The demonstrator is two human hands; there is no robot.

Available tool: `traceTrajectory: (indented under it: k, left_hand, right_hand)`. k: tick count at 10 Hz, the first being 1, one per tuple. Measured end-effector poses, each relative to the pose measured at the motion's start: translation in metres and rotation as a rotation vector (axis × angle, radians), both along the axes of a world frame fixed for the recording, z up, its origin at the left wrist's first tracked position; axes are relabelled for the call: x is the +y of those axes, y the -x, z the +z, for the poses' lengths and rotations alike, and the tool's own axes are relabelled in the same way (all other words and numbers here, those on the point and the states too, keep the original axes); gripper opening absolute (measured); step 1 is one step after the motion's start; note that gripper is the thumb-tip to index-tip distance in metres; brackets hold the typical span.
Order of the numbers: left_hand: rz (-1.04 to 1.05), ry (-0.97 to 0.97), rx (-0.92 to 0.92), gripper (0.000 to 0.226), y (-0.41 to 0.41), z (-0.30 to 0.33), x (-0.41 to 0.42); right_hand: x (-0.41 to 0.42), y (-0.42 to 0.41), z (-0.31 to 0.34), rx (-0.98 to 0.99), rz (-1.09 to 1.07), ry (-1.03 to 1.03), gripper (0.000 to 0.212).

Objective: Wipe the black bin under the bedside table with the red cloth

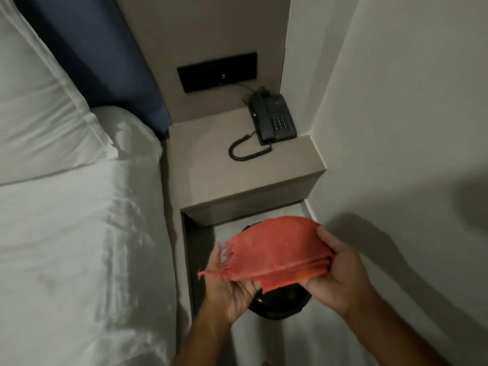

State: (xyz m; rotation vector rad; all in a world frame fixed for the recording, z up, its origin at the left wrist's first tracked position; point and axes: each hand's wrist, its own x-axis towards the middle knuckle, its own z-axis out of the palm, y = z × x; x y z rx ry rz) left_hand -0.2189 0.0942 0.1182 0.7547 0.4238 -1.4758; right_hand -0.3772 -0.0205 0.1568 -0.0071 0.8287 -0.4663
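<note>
The red cloth [272,249], folded with a frayed edge, is held in the air between both hands. My left hand [229,289] lies under its left frayed end with fingers spread along it. My right hand [340,270] pinches the folded right end. Directly below the cloth sits the glossy black bin [280,302] on the pale floor, just in front of the bedside table [237,175]. The cloth and my hands hide most of the bin; only its near rim and a sliver of its far rim show.
A black corded telephone [272,120] stands on the bedside table at the back right. A bed with white sheets [79,247] and a pillow fills the left. A wall [401,128] closes in on the right. A black panel [216,72] is set in the headboard wall.
</note>
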Motion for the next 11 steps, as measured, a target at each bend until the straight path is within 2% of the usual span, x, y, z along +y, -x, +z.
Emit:
traceTrajectory:
  k: [1, 2, 3, 4, 5, 6, 7, 8, 9, 10, 11]
  left_hand:
    - [-0.115, -0.017, -0.202, 0.059, -0.042, 0.042, -0.022]
    - [-0.184, -0.192, -0.593, 0.034, -0.071, 0.045, -0.043]
    - [-0.138, -0.331, -0.762, 0.03, -0.097, 0.036, -0.065]
    - [-0.092, -0.447, -0.897, 0.031, -0.121, 0.024, -0.086]
    - [-0.085, -0.542, -1.042, 0.031, -0.147, 0.007, -0.104]
    - [-0.09, -0.65, -1.156, 0.021, -0.176, -0.014, -0.119]
    - [-0.113, -0.738, -1.228, 0.022, -0.2, -0.036, -0.133]
    - [-0.173, -0.788, -1.294, 0.021, -0.218, -0.062, -0.142]
    - [-0.27, -0.8, -1.235, 0.035, -0.232, -0.091, -0.147]
    - [-0.367, -0.827, -1.289, 0.05, -0.241, -0.104, -0.143]
    - [-0.491, -0.919, -1.475, 0.054, -0.25, -0.087, -0.143]
  right_hand:
    - [-0.034, -0.021, 0.013, 0.189, 0.187, 0.139, 0.036]
    - [-0.07, -0.041, 0.009, 0.449, 0.444, 0.51, 0.037]
    - [-0.097, -0.075, -0.012, 0.656, 0.458, 0.754, 0.053]
    - [-0.118, -0.114, -0.031, 0.788, 0.515, 0.932, 0.047]
    - [-0.139, -0.155, -0.049, 0.8, 0.621, 1.012, 0.035]
    - [-0.152, -0.196, -0.069, 0.78, 0.676, 1.005, 0.041]
    - [-0.157, -0.226, -0.088, 0.811, 0.745, 1.016, 0.06]
    - [-0.158, -0.248, -0.105, 0.794, 0.813, 1.024, 0.057]
    - [-0.154, -0.259, -0.123, 0.816, 0.92, 1.054, 0.05]
    - [-0.15, -0.26, -0.145, 0.86, 0.99, 1.051, 0.056]
    - [-0.153, -0.261, -0.131, 0.969, 1.044, 1.188, 0.05]
